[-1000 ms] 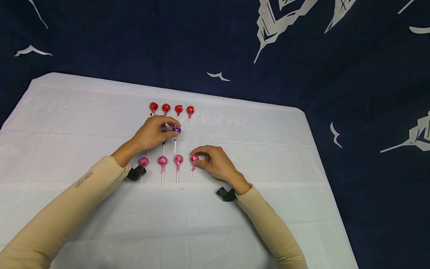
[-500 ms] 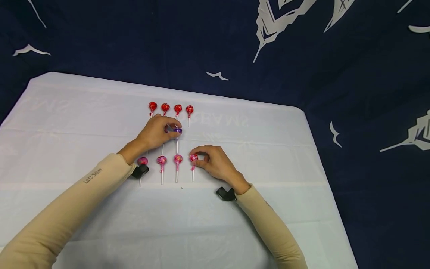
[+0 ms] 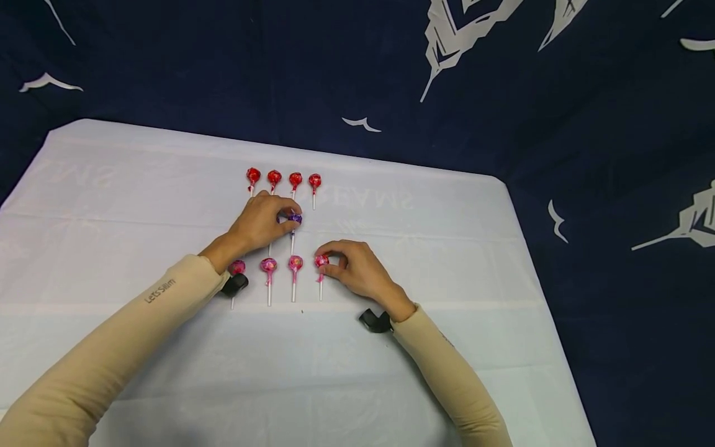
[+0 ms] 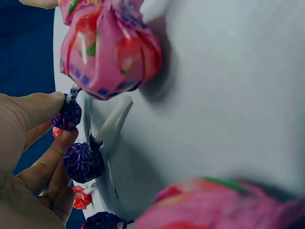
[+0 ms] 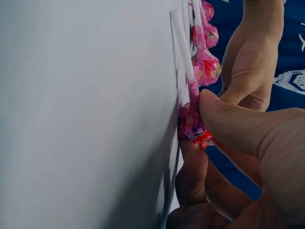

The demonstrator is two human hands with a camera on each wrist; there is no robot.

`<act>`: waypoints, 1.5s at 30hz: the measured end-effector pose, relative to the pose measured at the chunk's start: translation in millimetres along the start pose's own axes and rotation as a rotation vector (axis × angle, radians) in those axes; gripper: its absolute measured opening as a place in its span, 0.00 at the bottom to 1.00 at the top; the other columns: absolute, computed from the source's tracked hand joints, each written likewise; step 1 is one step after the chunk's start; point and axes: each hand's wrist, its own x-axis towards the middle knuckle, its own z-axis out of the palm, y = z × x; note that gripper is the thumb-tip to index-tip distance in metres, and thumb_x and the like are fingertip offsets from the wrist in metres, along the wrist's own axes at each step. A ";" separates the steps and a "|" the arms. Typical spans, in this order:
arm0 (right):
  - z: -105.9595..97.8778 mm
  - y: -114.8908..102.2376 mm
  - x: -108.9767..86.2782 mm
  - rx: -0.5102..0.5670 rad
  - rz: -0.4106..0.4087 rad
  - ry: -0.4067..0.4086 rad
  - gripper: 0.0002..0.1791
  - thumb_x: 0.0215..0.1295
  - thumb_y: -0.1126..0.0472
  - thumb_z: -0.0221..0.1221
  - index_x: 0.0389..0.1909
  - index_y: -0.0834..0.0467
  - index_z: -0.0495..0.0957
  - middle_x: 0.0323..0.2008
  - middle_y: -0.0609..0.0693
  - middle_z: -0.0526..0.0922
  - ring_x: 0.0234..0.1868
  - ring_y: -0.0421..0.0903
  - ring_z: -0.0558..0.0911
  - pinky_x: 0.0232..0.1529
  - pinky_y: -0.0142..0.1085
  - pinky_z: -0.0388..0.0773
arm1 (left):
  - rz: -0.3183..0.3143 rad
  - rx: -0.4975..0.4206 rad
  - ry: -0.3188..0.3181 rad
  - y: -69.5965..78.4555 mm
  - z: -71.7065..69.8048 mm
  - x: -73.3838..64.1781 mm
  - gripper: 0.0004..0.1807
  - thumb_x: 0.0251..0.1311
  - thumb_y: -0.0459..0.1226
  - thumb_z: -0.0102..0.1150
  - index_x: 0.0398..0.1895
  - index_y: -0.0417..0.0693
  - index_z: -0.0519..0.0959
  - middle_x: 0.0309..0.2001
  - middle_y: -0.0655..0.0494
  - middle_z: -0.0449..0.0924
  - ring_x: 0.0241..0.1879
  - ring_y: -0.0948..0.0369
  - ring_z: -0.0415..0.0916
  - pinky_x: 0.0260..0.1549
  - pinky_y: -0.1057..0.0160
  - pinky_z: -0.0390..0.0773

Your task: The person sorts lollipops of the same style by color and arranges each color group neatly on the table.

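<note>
Thumb and fingers of my left hand (image 3: 258, 222) pinch the head of a purple-wrapped lollipop (image 3: 296, 219), whose white stick points toward me. Beside it, another purple lollipop (image 4: 83, 162) lies in the left wrist view, partly covered by the hand in the head view. My right hand (image 3: 360, 268) pinches a pink-wrapped lollipop (image 5: 192, 121) at the right end of the nearest row. More pink lollipops (image 3: 269, 266) lie to its left, the leftmost partly behind the left wrist's black camera.
Several red lollipops (image 3: 274, 177) form the far row, some sticks hidden by the left hand. All lie on a white-covered table (image 3: 436, 261). A dark blue patterned cloth (image 3: 223, 68) surrounds the table's back and right edges.
My left hand has shifted the purple lollipop slightly to the right, and its stick has swung a little. The right hand stays in place on the pink lollipop.
</note>
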 end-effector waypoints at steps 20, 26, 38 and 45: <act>0.9 -1.5 0.3 0.004 -0.001 0.007 0.14 0.62 0.58 0.69 0.48 0.53 0.85 0.38 0.45 0.85 0.20 0.40 0.73 0.26 0.31 0.68 | -0.035 0.018 -0.003 -3.0 1.1 0.2 0.13 0.62 0.37 0.67 0.49 0.44 0.83 0.44 0.47 0.87 0.49 0.46 0.72 0.51 0.45 0.64; 1.4 -1.5 0.8 -0.008 0.008 0.002 0.14 0.63 0.57 0.69 0.49 0.53 0.84 0.32 0.44 0.83 0.20 0.38 0.71 0.26 0.31 0.68 | -0.043 0.013 -0.005 -3.1 0.9 0.4 0.14 0.62 0.37 0.67 0.49 0.44 0.83 0.45 0.46 0.87 0.49 0.46 0.72 0.51 0.45 0.64; -0.5 -1.0 -0.6 -0.018 -0.006 0.005 0.14 0.62 0.57 0.70 0.48 0.53 0.84 0.32 0.44 0.82 0.20 0.38 0.72 0.25 0.31 0.68 | -0.038 0.014 -0.015 -2.0 2.1 0.6 0.14 0.62 0.37 0.67 0.51 0.43 0.83 0.47 0.47 0.86 0.50 0.46 0.72 0.51 0.45 0.64; -0.9 -1.6 -0.5 -0.012 -0.015 0.004 0.15 0.62 0.57 0.70 0.49 0.54 0.84 0.34 0.45 0.84 0.20 0.38 0.72 0.26 0.31 0.69 | -0.039 0.016 -0.023 -1.9 1.9 0.2 0.14 0.63 0.37 0.66 0.51 0.43 0.83 0.48 0.47 0.86 0.50 0.46 0.72 0.50 0.45 0.63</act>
